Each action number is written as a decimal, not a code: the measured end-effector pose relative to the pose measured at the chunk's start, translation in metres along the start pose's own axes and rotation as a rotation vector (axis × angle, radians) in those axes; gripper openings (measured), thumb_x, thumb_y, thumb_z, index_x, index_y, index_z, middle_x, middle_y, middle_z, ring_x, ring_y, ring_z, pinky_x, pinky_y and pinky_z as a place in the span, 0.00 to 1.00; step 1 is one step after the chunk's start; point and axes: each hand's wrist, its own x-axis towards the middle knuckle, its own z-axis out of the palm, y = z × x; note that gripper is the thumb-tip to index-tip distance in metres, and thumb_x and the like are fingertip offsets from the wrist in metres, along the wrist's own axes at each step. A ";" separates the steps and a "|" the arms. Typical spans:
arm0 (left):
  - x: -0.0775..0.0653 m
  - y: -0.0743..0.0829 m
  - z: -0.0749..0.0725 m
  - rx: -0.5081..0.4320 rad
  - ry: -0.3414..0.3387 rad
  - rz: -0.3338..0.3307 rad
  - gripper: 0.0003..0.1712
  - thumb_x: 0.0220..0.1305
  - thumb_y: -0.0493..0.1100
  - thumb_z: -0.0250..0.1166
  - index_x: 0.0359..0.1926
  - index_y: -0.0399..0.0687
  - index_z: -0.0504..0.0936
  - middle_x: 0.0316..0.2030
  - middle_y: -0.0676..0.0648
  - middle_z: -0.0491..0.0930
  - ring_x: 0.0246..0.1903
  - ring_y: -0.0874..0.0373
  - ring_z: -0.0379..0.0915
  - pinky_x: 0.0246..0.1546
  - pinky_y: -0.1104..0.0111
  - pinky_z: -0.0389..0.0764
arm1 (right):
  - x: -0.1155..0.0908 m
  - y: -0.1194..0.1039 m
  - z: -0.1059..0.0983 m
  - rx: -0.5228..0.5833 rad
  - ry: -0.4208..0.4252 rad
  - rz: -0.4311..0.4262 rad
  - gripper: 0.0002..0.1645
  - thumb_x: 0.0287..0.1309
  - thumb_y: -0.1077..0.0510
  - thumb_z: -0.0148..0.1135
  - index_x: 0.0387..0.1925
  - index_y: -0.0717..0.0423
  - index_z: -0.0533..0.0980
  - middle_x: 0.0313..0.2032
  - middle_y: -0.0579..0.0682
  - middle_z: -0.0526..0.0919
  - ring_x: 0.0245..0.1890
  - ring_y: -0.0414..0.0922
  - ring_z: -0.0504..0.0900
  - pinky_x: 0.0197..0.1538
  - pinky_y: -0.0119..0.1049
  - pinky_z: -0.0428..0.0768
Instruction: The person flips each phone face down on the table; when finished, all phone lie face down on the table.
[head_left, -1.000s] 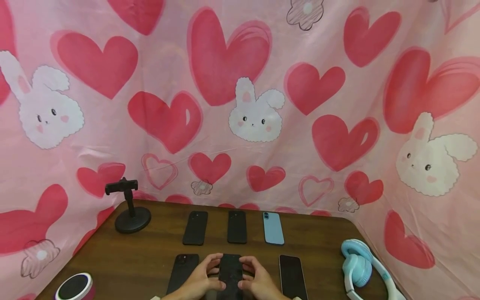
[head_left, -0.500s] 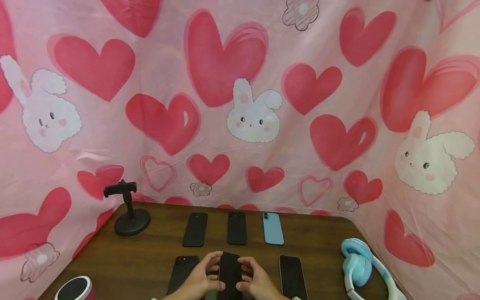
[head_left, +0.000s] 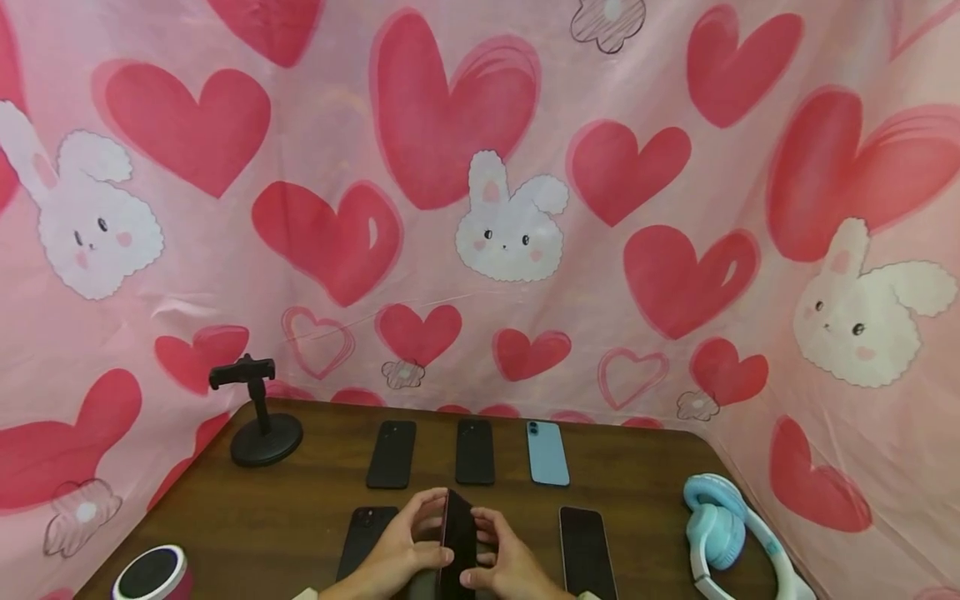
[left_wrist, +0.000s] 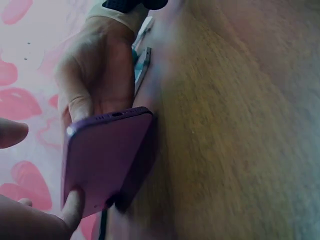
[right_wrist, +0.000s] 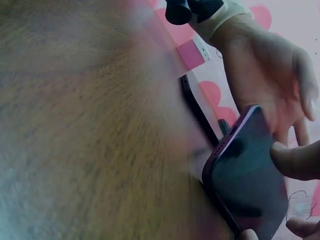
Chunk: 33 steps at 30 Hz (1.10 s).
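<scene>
In the head view a dark smartphone (head_left: 461,542) stands tilted up on its long edge between the two hands. My left hand (head_left: 405,546) holds its left side, thumb toward the near part and fingers near the top. My right hand (head_left: 508,557) grips the other side with curled fingers and thumb. In the left wrist view the phone's purple-tinted back (left_wrist: 102,160) and port edge show. The right wrist view shows its glossy dark screen (right_wrist: 250,170), with the right thumb (right_wrist: 300,161) at its edge. Part of the phone is hidden by fingers.
On the wooden table (head_left: 300,517) lie black phones (head_left: 392,454) (head_left: 475,452) (head_left: 367,537), a light blue phone (head_left: 548,452) and a screen-up phone (head_left: 587,550). Around them are a black phone stand (head_left: 266,437), blue headphones (head_left: 716,533) and a round white-rimmed object (head_left: 152,573).
Between my hands the smartphone has turned from facing up to standing on edge, its left side rising. My right thumb has shifted left. The other things have stayed put.
</scene>
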 end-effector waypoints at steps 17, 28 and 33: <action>0.009 -0.021 -0.004 -0.057 -0.217 0.073 0.45 0.63 0.32 0.67 0.76 0.30 0.55 0.75 0.23 0.49 0.67 0.35 0.66 0.62 0.64 0.80 | -0.001 -0.001 -0.007 0.235 -0.233 -0.242 0.48 0.68 0.61 0.63 0.76 0.68 0.45 0.73 0.79 0.48 0.71 0.73 0.61 0.61 0.37 0.82; 0.011 -0.021 -0.003 -0.034 -0.177 0.047 0.45 0.62 0.34 0.69 0.75 0.30 0.57 0.74 0.24 0.53 0.67 0.39 0.68 0.61 0.63 0.81 | 0.000 0.004 -0.010 0.227 -0.203 -0.195 0.47 0.67 0.58 0.63 0.76 0.66 0.48 0.74 0.75 0.50 0.71 0.56 0.68 0.64 0.32 0.77; 0.011 -0.022 -0.002 -0.007 -0.154 0.015 0.44 0.62 0.35 0.70 0.73 0.26 0.58 0.70 0.22 0.60 0.65 0.40 0.69 0.59 0.60 0.82 | -0.001 0.005 -0.011 0.261 -0.207 -0.207 0.48 0.67 0.59 0.63 0.76 0.68 0.46 0.75 0.76 0.48 0.70 0.49 0.69 0.64 0.31 0.75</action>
